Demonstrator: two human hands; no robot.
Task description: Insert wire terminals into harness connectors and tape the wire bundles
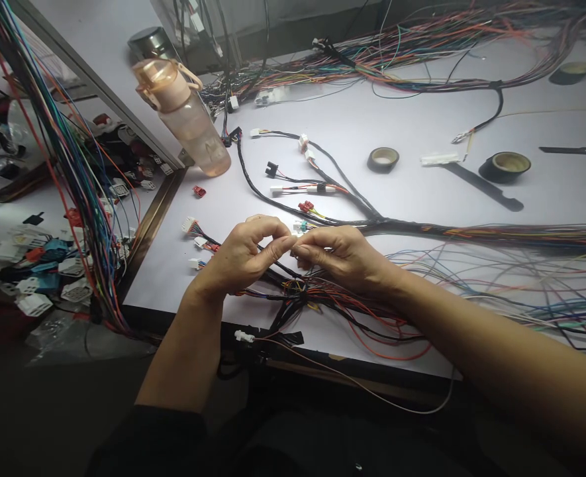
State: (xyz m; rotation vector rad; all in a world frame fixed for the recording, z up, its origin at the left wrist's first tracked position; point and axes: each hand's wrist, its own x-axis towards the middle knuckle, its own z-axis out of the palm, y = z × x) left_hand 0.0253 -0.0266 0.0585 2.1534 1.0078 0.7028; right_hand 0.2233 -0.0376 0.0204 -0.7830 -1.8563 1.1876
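Both hands meet fingertip to fingertip above the wire harness [406,227] on the white table. My left hand [253,248] is closed in a pinch, thumb against forefinger. Opposite it, my right hand [340,255] pinches too, its fingers bent. A small whitish bit shows where the fingertips meet, but the fingers hide most of it. Just behind them lies a white and teal connector [300,226], with a red connector [306,207] farther back. Below the hands, a taped bundle of wires [295,288] branches out near the table's front edge.
An upright bottle [193,132] stands at the back left. Tape rolls [383,159] [505,165] and a black strap-like tool [486,189] lie to the right. Loose connectors [34,265] are heaped left of the table's edge. A white connector [244,336] lies at the front edge.
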